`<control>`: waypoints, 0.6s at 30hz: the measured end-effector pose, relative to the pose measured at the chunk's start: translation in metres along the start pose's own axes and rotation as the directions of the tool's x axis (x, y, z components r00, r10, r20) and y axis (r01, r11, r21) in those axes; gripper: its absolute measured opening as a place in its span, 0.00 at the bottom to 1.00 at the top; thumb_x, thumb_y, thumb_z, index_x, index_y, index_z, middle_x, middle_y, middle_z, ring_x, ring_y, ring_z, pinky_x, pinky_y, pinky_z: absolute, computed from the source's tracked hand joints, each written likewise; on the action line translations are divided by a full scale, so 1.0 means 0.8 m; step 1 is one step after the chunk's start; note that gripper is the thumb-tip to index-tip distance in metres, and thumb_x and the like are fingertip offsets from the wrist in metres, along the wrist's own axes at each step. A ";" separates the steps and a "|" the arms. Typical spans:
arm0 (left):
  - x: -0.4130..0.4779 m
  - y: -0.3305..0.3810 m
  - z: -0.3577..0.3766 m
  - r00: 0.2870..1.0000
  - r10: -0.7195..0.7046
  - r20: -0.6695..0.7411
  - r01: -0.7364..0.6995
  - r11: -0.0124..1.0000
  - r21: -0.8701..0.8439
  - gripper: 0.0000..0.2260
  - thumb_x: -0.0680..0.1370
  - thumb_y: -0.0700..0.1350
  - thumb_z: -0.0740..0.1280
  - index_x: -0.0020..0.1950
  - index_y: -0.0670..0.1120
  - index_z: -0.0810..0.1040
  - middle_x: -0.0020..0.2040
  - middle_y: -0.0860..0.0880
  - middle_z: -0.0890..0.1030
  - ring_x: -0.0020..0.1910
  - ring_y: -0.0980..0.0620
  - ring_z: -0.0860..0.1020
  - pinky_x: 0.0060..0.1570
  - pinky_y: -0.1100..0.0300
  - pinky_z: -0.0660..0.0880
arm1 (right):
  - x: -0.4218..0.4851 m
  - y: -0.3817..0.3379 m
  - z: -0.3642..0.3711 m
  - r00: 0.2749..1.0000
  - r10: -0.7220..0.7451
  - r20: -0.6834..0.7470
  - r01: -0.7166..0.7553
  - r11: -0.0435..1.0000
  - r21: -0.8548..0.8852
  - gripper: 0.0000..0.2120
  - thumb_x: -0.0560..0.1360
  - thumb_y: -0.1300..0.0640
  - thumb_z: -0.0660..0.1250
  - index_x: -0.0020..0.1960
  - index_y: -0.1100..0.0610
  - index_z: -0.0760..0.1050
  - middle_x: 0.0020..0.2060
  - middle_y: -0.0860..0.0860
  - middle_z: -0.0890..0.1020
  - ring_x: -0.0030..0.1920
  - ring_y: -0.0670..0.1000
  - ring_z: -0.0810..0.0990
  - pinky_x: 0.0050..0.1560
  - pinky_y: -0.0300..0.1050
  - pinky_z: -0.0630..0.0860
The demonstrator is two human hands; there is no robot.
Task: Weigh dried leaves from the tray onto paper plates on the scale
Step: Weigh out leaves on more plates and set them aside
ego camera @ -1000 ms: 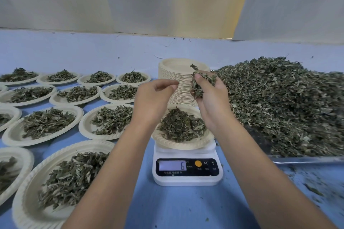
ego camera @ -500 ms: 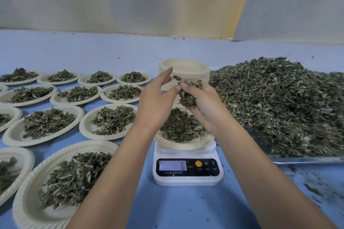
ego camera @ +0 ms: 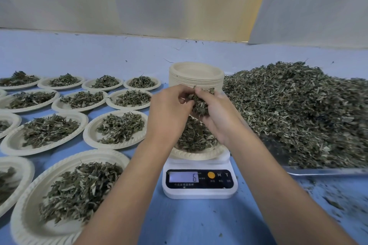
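Note:
A white digital scale point(ego camera: 199, 184) stands at the centre and its display reads 6. On it sits a paper plate point(ego camera: 199, 154) holding dried leaves point(ego camera: 194, 137). Above that plate my right hand point(ego camera: 216, 112) cups a clump of dried leaves point(ego camera: 200, 101). My left hand point(ego camera: 169, 111) meets it from the left, its fingertips pinching at the top of the clump. To the right a metal tray point(ego camera: 326, 171) carries a big heap of dried leaves point(ego camera: 302, 111).
A stack of empty paper plates point(ego camera: 196, 77) stands just behind the scale. Several filled paper plates point(ego camera: 117, 129) cover the blue table on the left, the nearest one point(ego camera: 65, 195) by my left forearm. Leaf crumbs lie scattered at the lower right.
My right hand has come down and left with its clump, over the plate. My left hand closed in and now pinches at the clump. The scale still reads 6.

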State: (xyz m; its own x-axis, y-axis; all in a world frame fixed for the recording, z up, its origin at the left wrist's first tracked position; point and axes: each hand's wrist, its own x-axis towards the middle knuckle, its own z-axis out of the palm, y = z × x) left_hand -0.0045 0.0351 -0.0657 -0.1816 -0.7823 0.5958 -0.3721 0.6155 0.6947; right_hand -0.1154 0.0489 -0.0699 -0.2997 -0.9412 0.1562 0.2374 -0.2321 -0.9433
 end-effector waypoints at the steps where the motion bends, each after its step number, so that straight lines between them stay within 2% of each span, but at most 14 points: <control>1: 0.000 -0.001 0.000 1.000 0.012 -0.010 -0.011 0.999 0.037 0.08 0.73 0.41 0.70 0.50 0.50 0.83 0.41 0.56 0.82 0.42 0.60 0.79 0.44 0.71 0.71 | 0.000 0.001 0.000 1.000 -0.002 0.003 0.002 1.000 -0.011 0.06 0.80 0.60 0.61 0.56 0.56 0.74 0.51 0.54 0.82 0.50 0.51 0.82 0.51 0.49 0.78; 3: -0.001 -0.001 0.000 0.999 0.036 -0.024 -0.033 0.994 0.102 0.06 0.74 0.41 0.69 0.49 0.48 0.83 0.43 0.52 0.83 0.44 0.54 0.79 0.48 0.59 0.74 | 0.000 0.003 0.000 1.000 0.002 0.016 -0.001 1.000 -0.027 0.06 0.80 0.59 0.61 0.55 0.55 0.74 0.53 0.55 0.82 0.52 0.51 0.82 0.49 0.47 0.80; 5: 0.000 -0.002 -0.001 0.998 0.051 -0.045 -0.046 0.994 0.099 0.05 0.74 0.41 0.68 0.48 0.47 0.82 0.43 0.51 0.82 0.43 0.52 0.79 0.47 0.54 0.75 | 0.000 0.004 0.000 1.000 0.003 0.014 -0.002 0.999 -0.043 0.06 0.80 0.58 0.61 0.55 0.55 0.75 0.52 0.54 0.82 0.49 0.48 0.83 0.43 0.42 0.79; 7: 0.002 -0.001 -0.003 0.995 0.041 -0.089 -0.036 0.998 0.047 0.04 0.74 0.40 0.68 0.46 0.47 0.82 0.40 0.51 0.81 0.40 0.55 0.78 0.46 0.57 0.75 | 0.001 0.003 0.000 1.000 -0.003 -0.020 0.002 0.998 -0.058 0.05 0.80 0.58 0.61 0.54 0.56 0.75 0.51 0.54 0.83 0.45 0.48 0.83 0.44 0.43 0.80; 9: 0.004 0.000 -0.005 0.991 0.006 -0.132 -0.009 1.000 -0.023 0.04 0.74 0.39 0.68 0.45 0.48 0.81 0.36 0.56 0.79 0.36 0.62 0.76 0.42 0.68 0.74 | 0.002 0.001 -0.004 0.995 -0.006 -0.100 0.002 0.999 -0.045 0.04 0.80 0.59 0.61 0.51 0.56 0.75 0.47 0.54 0.82 0.43 0.49 0.82 0.49 0.46 0.80; 10: 0.004 0.001 -0.006 0.989 -0.015 -0.145 0.007 0.998 -0.056 0.04 0.74 0.40 0.68 0.45 0.49 0.80 0.35 0.58 0.78 0.35 0.64 0.75 0.40 0.73 0.72 | 0.003 0.000 -0.007 0.989 -0.008 -0.145 0.003 0.999 -0.036 0.04 0.79 0.59 0.61 0.49 0.57 0.75 0.44 0.53 0.82 0.42 0.48 0.81 0.48 0.45 0.79; 12: 0.006 0.001 -0.007 0.988 -0.053 -0.145 0.037 0.994 -0.107 0.04 0.74 0.40 0.69 0.44 0.49 0.79 0.34 0.60 0.77 0.34 0.67 0.75 0.38 0.76 0.70 | 0.004 -0.004 -0.013 0.980 -0.021 -0.200 0.019 1.000 -0.015 0.04 0.80 0.60 0.61 0.48 0.58 0.74 0.39 0.52 0.81 0.38 0.48 0.80 0.44 0.42 0.77; 15: 0.008 -0.002 -0.007 0.994 -0.083 -0.075 0.075 0.992 -0.104 0.04 0.74 0.41 0.70 0.43 0.49 0.80 0.35 0.58 0.78 0.34 0.64 0.75 0.37 0.75 0.70 | 0.005 -0.008 -0.018 0.974 -0.051 -0.221 0.052 0.999 0.001 0.05 0.80 0.62 0.60 0.48 0.59 0.73 0.37 0.52 0.80 0.38 0.49 0.78 0.43 0.43 0.76; 18: 0.008 -0.004 -0.005 0.992 -0.105 0.063 0.106 0.994 -0.009 0.04 0.73 0.43 0.71 0.43 0.53 0.81 0.36 0.60 0.77 0.33 0.64 0.72 0.35 0.77 0.67 | 0.007 -0.009 -0.018 0.972 -0.071 -0.225 0.071 0.997 -0.010 0.05 0.80 0.62 0.60 0.48 0.58 0.73 0.37 0.53 0.80 0.38 0.49 0.78 0.44 0.44 0.76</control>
State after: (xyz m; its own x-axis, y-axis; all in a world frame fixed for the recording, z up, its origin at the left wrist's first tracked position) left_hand -0.0009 0.0284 -0.0621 -0.1990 -0.8470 0.4929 -0.3811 0.5303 0.7573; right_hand -0.1323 0.0491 -0.0662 -0.5162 -0.8427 0.1531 0.2062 -0.2958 -0.9327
